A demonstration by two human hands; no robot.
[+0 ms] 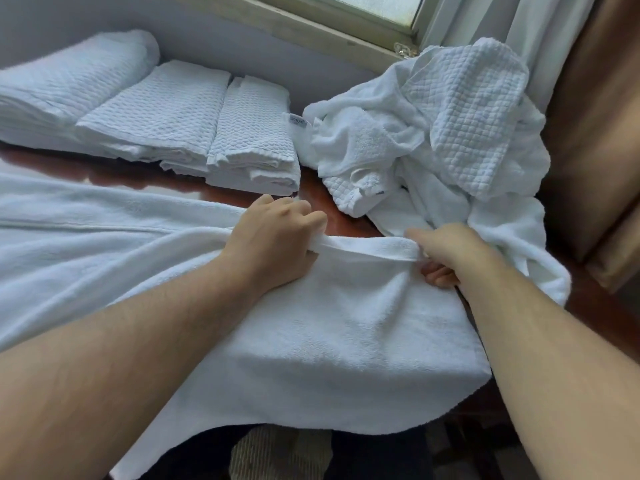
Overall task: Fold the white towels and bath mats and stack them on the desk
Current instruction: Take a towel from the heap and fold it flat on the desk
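1. At the far left of the desk (313,188), three folded stacks (152,109) lie side by side against the wall.
2. Across the near edge, a large towel (329,334) lies spread, its long axis running left to right; part hangs over the front.
3. Left hand (277,237) closes on the towel's hem (367,249), knuckles up, forearm reaching forward over the cloth.
4. Right hand (446,252) pinches the same hem just beside, thumb on top, fingers curled under.
5. Most of the cloth lies left of both grips, so I judge the fold goes leftward.
6. Behind the right hand, an unfolded pile (450,133) waits.
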